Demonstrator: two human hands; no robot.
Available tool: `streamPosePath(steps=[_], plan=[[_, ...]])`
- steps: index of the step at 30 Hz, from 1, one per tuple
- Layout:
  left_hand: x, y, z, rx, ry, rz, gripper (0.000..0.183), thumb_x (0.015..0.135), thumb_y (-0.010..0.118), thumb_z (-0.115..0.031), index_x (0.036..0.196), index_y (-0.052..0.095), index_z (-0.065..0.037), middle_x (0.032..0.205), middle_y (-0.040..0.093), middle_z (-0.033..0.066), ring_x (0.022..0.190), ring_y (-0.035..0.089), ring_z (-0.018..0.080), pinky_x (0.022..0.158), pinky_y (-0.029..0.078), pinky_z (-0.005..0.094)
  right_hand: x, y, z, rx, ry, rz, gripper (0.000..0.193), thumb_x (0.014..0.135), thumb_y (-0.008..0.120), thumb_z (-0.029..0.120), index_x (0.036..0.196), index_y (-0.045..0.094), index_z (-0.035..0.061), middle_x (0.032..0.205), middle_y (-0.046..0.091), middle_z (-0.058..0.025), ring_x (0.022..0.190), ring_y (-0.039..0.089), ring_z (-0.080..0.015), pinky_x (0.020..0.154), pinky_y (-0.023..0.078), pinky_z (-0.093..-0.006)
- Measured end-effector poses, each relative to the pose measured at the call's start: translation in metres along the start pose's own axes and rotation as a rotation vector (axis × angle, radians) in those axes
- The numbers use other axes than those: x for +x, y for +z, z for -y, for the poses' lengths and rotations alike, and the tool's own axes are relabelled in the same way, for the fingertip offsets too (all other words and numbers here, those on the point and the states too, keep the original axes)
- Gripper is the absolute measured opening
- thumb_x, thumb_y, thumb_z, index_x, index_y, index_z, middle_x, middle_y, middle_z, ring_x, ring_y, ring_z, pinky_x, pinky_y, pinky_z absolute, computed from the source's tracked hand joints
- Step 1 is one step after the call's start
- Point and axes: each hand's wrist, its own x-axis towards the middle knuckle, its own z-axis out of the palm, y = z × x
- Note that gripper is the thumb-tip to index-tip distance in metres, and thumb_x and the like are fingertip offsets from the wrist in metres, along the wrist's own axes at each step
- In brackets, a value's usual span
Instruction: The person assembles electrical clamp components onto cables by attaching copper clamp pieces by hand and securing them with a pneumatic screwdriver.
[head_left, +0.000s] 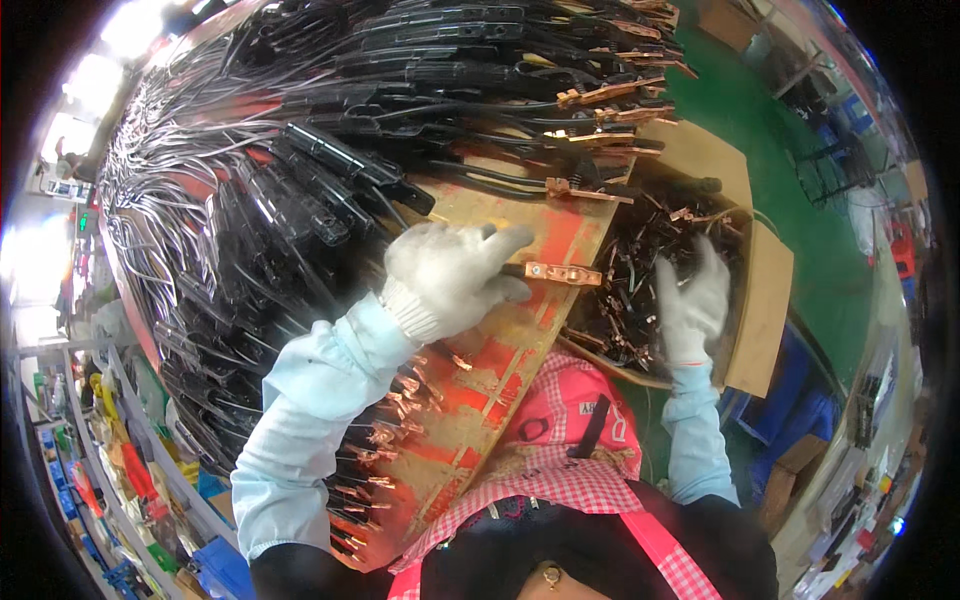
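Note:
My left hand (447,272), in a white knit glove, is closed round a black cable. A flat copper terminal (565,273) at the cable's end sticks out to the right past my fingertips, above the table's edge. My right hand (693,305), gloved alike and a little blurred, is over the cardboard box (762,305) with thumb and fingers spread. No object shows between those fingers. Inside the box lies a heap of small dark and copper pieces (640,270). Many black cables with plastic housings (330,165) are piled along the table beyond my left hand.
The worn red and tan tabletop (480,400) runs beneath the cables. More copper cable ends (600,95) point right at the far side. Green floor (800,240) lies beyond the box, with blue plastic (790,390) beside it. Shelves with coloured goods (130,470) stand at the left.

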Motion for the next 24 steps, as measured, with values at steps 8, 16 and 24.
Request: streamPosePath(steps=[8, 16, 24], plan=[[0.003, 0.002, 0.001, 0.046, -0.03, 0.161, 0.04, 0.083, 0.073, -0.042, 0.119, 0.065, -0.025, 0.086, 0.069, 0.0061, 0.076, 0.069, 0.0314, 0.064, 0.053, 0.0459, -0.041, 0.028, -0.129, -0.033, 0.577, 0.45, 0.083, 0.079, 0.075, 0.038, 0.148, 0.039, 0.008, 0.112, 0.066, -0.02, 0.099, 0.067, -0.0333, 0.085, 0.052, -0.0498], [0.011, 0.009, -0.009, 0.039, -0.062, 0.193, 0.029, 0.089, 0.066, -0.038, 0.115, 0.07, -0.025, 0.094, 0.072, 0.0048, 0.08, 0.072, 0.0306, 0.067, 0.056, 0.0447, 0.018, -0.028, 0.01, 1.301, 0.806, 0.046, 0.025, 0.094, 0.065, 0.026, 0.1, 0.06, 0.0026, 0.069, 0.059, -0.0055, 0.044, 0.049, -0.0108, 0.036, 0.036, -0.0218], [0.011, 0.015, -0.015, -0.019, -0.135, 0.08, 0.024, 0.088, 0.066, -0.034, 0.101, 0.076, -0.017, 0.074, 0.071, 0.0108, 0.067, 0.07, 0.0334, 0.058, 0.054, 0.0447, 0.068, -0.035, 0.119, 1.876, 0.231, 0.215, 0.04, 0.088, 0.064, 0.015, 0.118, 0.054, -0.0094, 0.075, 0.065, -0.0167, 0.063, 0.063, -0.0249, 0.06, 0.053, -0.0348]])
